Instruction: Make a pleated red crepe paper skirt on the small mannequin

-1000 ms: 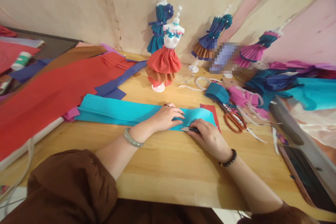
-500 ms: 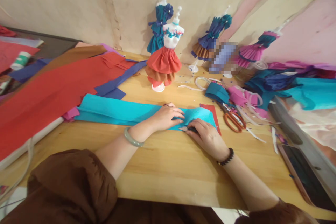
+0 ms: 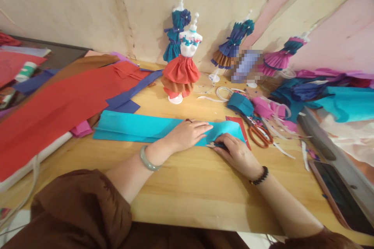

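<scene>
A long strip of folded turquoise cloth (image 3: 137, 125) lies across the table in front of me. My left hand (image 3: 187, 134) rests flat on it, fingers stretched out to the right. Just to the right, my right hand (image 3: 235, 149) is closed around small thread snips (image 3: 215, 145) with a dark handle; their short metal tip points left at the cloth's near edge. Beside this hand the cloth's right end bulges up in a soft curl. A red cloth piece (image 3: 233, 119) shows from under that end. Most of the snips' handle is hidden by my fingers.
Orange-handled scissors (image 3: 261, 136) lie right of the cloth, among ribbons and scraps. A small dress form in a red skirt (image 3: 181, 71) stands behind, with several more along the wall. Red fabric (image 3: 64, 105) covers the left side; a phone (image 3: 340, 194) lies at right.
The turquoise cloth has slid to the right, its left end now farther from the red fabric. Both my hands have moved slightly right with it.
</scene>
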`<state>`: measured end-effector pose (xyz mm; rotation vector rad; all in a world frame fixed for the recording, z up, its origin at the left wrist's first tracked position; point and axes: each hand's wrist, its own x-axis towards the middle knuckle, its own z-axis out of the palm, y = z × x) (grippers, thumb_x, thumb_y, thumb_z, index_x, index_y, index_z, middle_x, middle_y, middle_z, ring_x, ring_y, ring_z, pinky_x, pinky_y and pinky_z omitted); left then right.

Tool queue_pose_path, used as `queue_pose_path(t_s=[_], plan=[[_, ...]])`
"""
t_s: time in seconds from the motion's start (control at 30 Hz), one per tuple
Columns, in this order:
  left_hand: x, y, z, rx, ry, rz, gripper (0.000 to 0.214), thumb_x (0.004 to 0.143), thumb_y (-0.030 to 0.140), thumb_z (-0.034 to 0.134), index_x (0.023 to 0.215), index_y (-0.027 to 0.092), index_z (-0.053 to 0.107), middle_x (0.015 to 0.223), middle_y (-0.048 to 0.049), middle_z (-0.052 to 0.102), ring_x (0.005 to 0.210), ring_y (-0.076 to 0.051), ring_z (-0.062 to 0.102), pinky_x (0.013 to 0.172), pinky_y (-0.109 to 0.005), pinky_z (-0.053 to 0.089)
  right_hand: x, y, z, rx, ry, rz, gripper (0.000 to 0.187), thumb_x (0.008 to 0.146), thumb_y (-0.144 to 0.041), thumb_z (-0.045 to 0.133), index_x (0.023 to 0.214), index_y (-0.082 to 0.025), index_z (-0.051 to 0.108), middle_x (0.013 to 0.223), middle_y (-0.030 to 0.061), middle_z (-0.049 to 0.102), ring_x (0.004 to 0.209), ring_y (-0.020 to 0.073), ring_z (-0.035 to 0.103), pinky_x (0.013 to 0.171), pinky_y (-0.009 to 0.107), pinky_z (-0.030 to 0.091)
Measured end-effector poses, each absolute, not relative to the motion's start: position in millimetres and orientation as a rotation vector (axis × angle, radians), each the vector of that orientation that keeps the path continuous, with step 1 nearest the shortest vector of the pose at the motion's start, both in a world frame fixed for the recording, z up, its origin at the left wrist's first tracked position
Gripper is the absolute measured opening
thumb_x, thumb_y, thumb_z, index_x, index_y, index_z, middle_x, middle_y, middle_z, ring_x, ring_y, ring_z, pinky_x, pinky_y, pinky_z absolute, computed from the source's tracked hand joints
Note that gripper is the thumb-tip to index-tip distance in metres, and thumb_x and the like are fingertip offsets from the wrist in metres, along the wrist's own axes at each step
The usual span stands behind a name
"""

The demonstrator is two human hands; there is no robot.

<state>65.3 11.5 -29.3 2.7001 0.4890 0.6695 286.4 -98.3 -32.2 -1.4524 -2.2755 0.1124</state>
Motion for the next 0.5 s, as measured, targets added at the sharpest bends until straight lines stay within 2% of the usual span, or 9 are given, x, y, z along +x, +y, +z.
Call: queue_pose_path(t_s=[0.1, 0.2, 0.3, 0.5], plan=[[64, 14, -31, 2.699, 0.437, 0.709, 0.034, 0.099, 0.029, 0.052, 0.128, 0.016, 0.063, 0.130, -0.0083, 0.068, 0.120, -0.020, 0.060, 0.102, -0.035, 0.046, 300, -103, -33, -1.469, -2.267, 0.128, 0.017, 0.098, -0.035, 0.054, 0.100, -0.020, 0.060, 0.092, 0.0087, 0.069, 0.084, 0.0225, 0.068, 0.076, 0.038, 0.057], [63, 18, -34, 2.701, 0.406, 0.656, 0.025, 0.094, 0.032, 0.060, 0.111, 0.020, 0.073, 0.118, -0.0057, 0.073, 0.113, -0.022, 0.061, 0.098, -0.036, 0.048, 309, -106, -32, -1.481, -2.252, 0.137, 0.017, 0.098, -0.036, 0.054, 0.099, -0.021, 0.061, 0.091, 0.0083, 0.069, 0.083, 0.0220, 0.068, 0.075, 0.037, 0.057], [63, 20, -34, 2.695, 0.422, 0.574, 0.018, 0.091, 0.033, 0.064, 0.100, 0.023, 0.077, 0.115, -0.0042, 0.074, 0.110, -0.023, 0.060, 0.096, -0.037, 0.047, 309, -107, -31, -1.471, -2.241, 0.137, 0.018, 0.098, -0.037, 0.053, 0.098, -0.021, 0.061, 0.090, 0.0082, 0.070, 0.082, 0.0217, 0.068, 0.075, 0.037, 0.058], [64, 22, -34, 2.599, 0.475, 0.500, 0.014, 0.089, 0.032, 0.068, 0.095, 0.025, 0.078, 0.117, -0.0025, 0.073, 0.111, -0.020, 0.060, 0.099, -0.034, 0.045, 303, -106, -31, -1.445, -2.259, 0.089, 0.017, 0.099, -0.035, 0.054, 0.100, -0.020, 0.061, 0.091, 0.0089, 0.070, 0.083, 0.0217, 0.068, 0.075, 0.036, 0.058]])
